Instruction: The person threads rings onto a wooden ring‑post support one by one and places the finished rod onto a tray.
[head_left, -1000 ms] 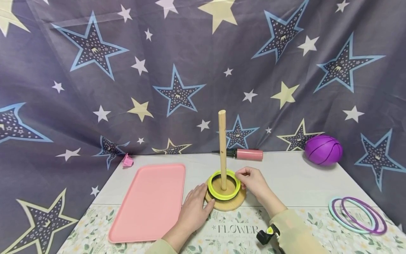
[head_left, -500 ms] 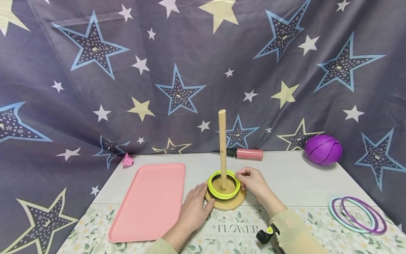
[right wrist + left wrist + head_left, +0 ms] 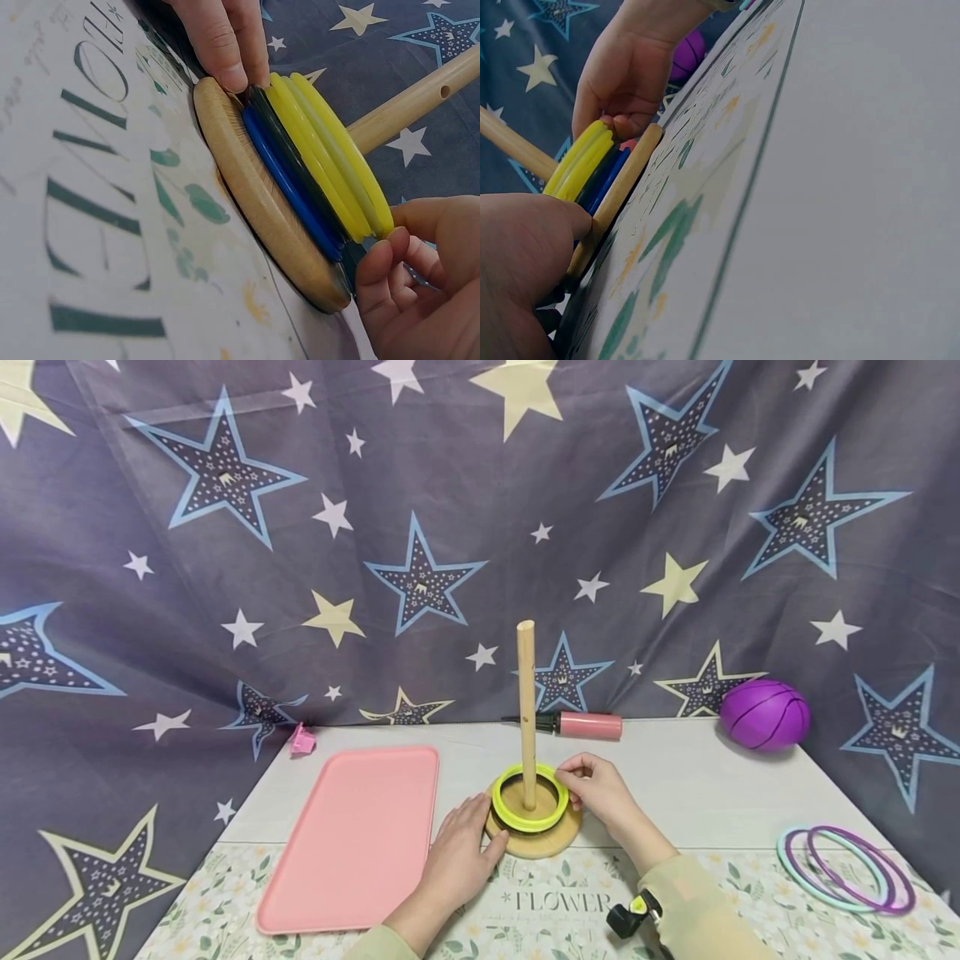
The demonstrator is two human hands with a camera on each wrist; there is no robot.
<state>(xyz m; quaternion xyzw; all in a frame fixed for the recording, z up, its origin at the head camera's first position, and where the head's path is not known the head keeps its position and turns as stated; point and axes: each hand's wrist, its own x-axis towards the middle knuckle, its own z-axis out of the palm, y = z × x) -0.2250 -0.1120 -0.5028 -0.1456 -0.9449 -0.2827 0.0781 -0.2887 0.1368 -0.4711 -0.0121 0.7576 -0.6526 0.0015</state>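
Note:
A wooden peg stands upright on a round wooden base. Around it lies a stack: a blue ring lowest, a black ring above, then yellow rings on top. My right hand pinches the yellow rings' right edge between thumb and curled fingers. On the other side, my left hand rests against base and stack, fingers mostly straight; its fingertips touch near the black ring in the right wrist view.
To the left lies a pink tray, with a small pink object behind it. A pink hand pump lies at the back, a purple ball back right. A light-blue ring and purple rings overlap at the right.

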